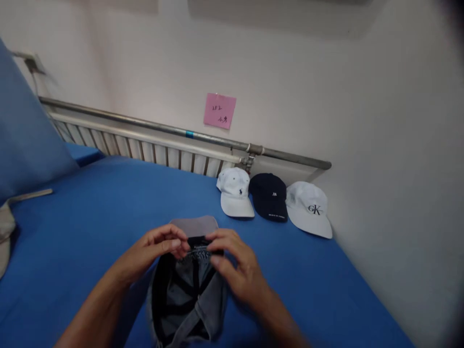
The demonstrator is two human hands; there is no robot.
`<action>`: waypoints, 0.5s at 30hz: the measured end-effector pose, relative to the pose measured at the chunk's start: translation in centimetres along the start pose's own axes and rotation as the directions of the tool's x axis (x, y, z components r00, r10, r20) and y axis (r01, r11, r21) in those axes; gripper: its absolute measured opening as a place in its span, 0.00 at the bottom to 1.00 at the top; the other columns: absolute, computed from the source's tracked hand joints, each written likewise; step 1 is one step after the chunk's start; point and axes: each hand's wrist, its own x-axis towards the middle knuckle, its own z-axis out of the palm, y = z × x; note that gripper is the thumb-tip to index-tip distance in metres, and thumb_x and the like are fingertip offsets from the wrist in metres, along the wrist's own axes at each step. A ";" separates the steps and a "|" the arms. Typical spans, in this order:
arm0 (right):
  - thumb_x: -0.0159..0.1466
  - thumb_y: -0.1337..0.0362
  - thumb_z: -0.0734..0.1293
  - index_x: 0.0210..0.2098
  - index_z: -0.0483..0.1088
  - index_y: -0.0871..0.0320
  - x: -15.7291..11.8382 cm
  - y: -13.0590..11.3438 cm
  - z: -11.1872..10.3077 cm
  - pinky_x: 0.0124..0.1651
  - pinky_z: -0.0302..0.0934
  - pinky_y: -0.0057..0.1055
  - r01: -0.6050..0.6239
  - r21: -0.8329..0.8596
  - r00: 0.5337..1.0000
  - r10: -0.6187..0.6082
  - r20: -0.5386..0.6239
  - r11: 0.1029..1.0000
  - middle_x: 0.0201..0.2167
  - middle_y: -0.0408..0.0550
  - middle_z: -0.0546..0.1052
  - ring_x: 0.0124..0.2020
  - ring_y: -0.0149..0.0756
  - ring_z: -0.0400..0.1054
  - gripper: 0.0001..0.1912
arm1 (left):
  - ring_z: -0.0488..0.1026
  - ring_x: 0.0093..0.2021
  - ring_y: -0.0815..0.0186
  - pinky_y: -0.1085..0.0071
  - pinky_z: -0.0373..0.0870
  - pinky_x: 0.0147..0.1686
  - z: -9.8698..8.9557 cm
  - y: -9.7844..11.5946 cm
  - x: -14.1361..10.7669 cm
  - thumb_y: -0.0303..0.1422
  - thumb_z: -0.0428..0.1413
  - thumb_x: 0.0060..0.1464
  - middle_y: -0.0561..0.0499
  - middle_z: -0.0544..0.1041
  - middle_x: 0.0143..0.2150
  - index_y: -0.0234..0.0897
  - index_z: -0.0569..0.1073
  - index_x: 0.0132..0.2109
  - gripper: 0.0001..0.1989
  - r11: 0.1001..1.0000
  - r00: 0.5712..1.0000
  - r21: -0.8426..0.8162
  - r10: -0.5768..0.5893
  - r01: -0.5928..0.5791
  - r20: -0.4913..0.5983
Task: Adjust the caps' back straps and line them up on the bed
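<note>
Both left hand [165,245] and right hand [235,263] pinch the grey baseball cap [195,285], navy baseball cap [268,195] beyond the right!

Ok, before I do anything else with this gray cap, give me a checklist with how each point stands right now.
1. Both hands at the cap: ok; left hand and right hand are at the gray cap, near where its brim joins.
2. Firm grip: cannot tell; the fingertips' hold is unclear.
3. Brim pointing away from you: ok.
4. Inside of the crown visible: ok, it faces the camera.
5. Other caps apart from it: ok; the white cap, dark cap and GK cap sit side by side near the wall.
6. Beige item fully in view: not ok; the left edge cuts it off.
</note>
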 end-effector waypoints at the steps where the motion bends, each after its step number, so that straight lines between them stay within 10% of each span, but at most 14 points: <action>1: 0.60 0.66 0.67 0.40 0.73 0.53 -0.6 -1.4 0.2 0.55 0.56 0.38 0.039 -0.010 0.988 -0.037 0.149 0.999 0.45 0.46 0.77 0.49 0.38 0.69 0.08 | 0.74 0.36 0.66 0.70 0.69 0.40 0.0 0.0 -0.1 0.38 0.61 0.55 0.49 0.80 0.36 0.37 0.76 0.40 0.09 1.000 1.000 0.004 -0.004 0.004 0.004; 5: 0.54 0.67 0.72 0.40 0.72 0.55 -3.1 -3.5 1.4 0.59 0.49 0.43 0.116 -0.186 0.921 -0.036 0.388 0.976 0.38 0.45 0.78 0.41 0.37 0.70 0.14 | 0.73 0.34 0.69 0.73 0.67 0.39 0.5 0.3 -0.5 0.37 0.60 0.55 0.53 0.78 0.31 0.38 0.75 0.38 0.07 0.999 0.997 0.042 -0.008 0.005 0.076; 10: 0.55 0.73 0.63 0.29 0.71 0.56 -5.5 -2.0 1.1 0.45 0.57 0.37 -0.115 -0.192 0.981 0.142 0.130 0.975 0.25 0.42 0.74 0.31 0.33 0.66 0.07 | 0.72 0.36 0.67 0.73 0.66 0.37 2.3 1.7 -1.3 0.38 0.59 0.55 0.52 0.78 0.35 0.38 0.74 0.39 0.09 0.973 0.935 0.218 -0.144 0.074 0.325; 15: 0.52 0.67 0.64 0.27 0.71 0.55 -6.0 -1.5 0.1 0.35 0.57 0.31 -0.500 0.196 0.855 0.517 -0.039 0.843 0.24 0.41 0.71 0.29 0.33 0.63 0.03 | 0.70 0.37 0.65 0.73 0.65 0.34 3.2 2.2 -1.4 0.40 0.62 0.49 0.52 0.76 0.39 0.39 0.75 0.45 0.17 0.871 0.854 0.486 -0.193 -0.077 0.483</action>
